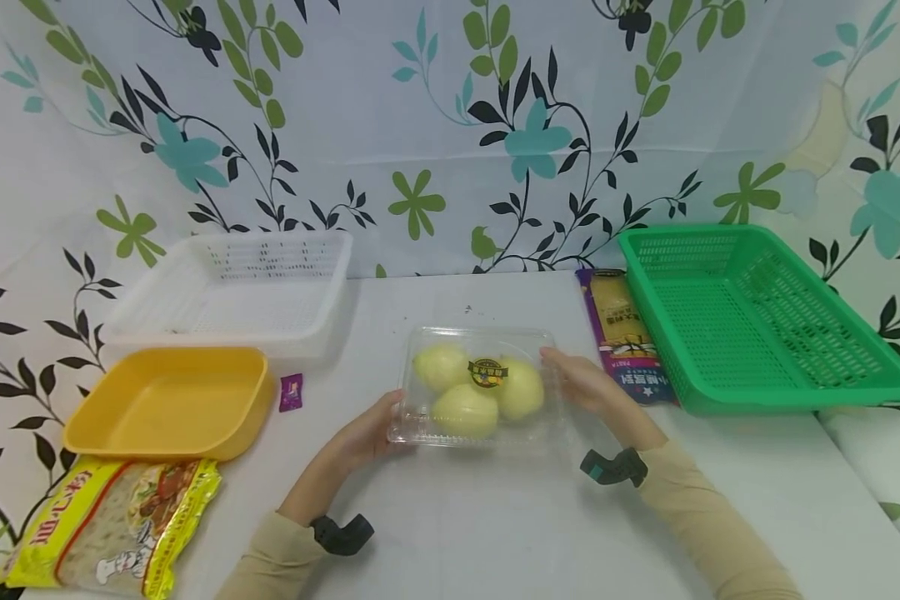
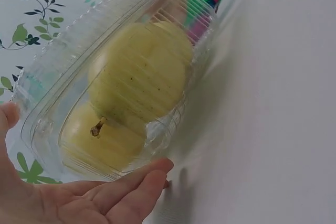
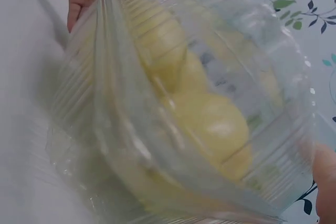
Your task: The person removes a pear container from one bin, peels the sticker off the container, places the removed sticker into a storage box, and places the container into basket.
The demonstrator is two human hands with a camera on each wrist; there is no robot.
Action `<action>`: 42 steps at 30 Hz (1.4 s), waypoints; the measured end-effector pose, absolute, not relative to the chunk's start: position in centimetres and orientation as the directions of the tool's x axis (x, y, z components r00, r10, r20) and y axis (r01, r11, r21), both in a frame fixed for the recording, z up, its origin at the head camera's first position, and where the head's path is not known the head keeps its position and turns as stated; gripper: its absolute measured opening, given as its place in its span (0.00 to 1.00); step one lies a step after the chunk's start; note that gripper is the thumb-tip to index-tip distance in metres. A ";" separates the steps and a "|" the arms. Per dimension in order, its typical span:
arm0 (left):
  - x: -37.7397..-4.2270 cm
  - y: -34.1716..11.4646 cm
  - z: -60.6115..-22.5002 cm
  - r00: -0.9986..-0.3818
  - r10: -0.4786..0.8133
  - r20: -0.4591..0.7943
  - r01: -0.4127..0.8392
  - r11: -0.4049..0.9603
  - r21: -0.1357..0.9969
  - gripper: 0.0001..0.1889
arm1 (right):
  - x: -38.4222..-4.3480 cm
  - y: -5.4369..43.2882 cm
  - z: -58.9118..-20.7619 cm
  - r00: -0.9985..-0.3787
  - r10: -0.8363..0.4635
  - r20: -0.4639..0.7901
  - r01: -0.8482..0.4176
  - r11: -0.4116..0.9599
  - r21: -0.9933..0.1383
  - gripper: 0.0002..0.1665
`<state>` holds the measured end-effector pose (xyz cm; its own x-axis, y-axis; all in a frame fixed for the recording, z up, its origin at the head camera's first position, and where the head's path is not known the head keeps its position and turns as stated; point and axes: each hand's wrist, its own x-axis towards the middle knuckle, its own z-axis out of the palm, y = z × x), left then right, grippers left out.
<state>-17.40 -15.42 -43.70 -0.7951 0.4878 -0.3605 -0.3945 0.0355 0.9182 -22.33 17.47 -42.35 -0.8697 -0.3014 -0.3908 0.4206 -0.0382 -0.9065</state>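
A clear plastic clamshell box [image 1: 528, 427] with three pale yellow pears [image 1: 465, 411] in it is held over the middle of the white table. A dark, gold-lettered label [image 1: 487, 372] is on its lid. My left hand [image 1: 369, 433] grips the box's left side; in the left wrist view the thumb lies at one edge and the fingers reach under the other. At the right side, my right hand [image 1: 581, 383] holds the box near its far corner. One pear stem shows in the left wrist view, and ribbed walls partly blur the pears.
At left are a white basket [image 1: 300, 342], a yellow tub [image 1: 172, 354], a yellow noodle bag [image 1: 112, 525] and a small purple packet [image 1: 291, 392]. A pasta packet [image 1: 626, 333] lies beside a green basket [image 1: 776, 400] at right. Behind hangs a patterned cloth [image 1: 435, 142].
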 end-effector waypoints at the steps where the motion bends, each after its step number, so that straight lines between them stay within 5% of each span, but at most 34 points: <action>1: -17.4 -15.3 -43.7 -0.812 0.466 -0.350 -0.370 0.052 0.928 0.37 | -22.3 17.6 -42.3 -0.867 -0.312 -0.388 0.418 -0.032 -0.908 0.41; 9: -17.5 -13.9 -43.8 -0.904 0.193 -0.383 -0.309 0.326 0.894 0.35 | -22.7 18.3 -41.8 -0.867 -0.333 -0.371 0.397 -0.011 -0.918 0.44; 15: -17.3 -13.3 -44.5 -0.942 0.094 -0.323 -0.278 0.326 0.904 0.35 | -22.9 18.6 -42.1 -0.860 -0.339 -0.381 0.408 -0.009 -0.913 0.45; 27: -17.0 -12.9 -45.0 -0.971 0.056 -0.232 -0.184 0.443 0.877 0.27 | -22.8 19.8 -41.8 -0.897 -0.250 -0.364 0.269 0.344 -0.900 0.46; 33: -17.2 -13.4 -44.9 -0.978 0.090 -0.186 -0.113 0.524 0.844 0.30 | -22.4 18.4 -39.4 -0.995 -0.092 0.037 -0.083 0.573 -0.815 0.38; 37: -17.3 -13.4 -45.1 -0.982 0.091 -0.167 -0.100 0.500 0.860 0.29 | -21.6 17.4 -36.7 -0.949 -0.100 0.300 -0.306 0.535 -0.788 0.26; 42: -17.1 -13.1 -46.2 -0.996 0.064 -0.068 -0.045 0.307 0.951 0.19 | -20.1 15.5 -34.9 -0.907 -0.106 0.407 -0.401 0.512 -0.760 0.18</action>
<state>-17.13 -13.08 -46.22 -0.9956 0.0639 -0.0680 -0.0452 0.3071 0.9506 -20.12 15.51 -34.88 -0.9071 -0.1062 0.4074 -0.4011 0.5115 -0.7599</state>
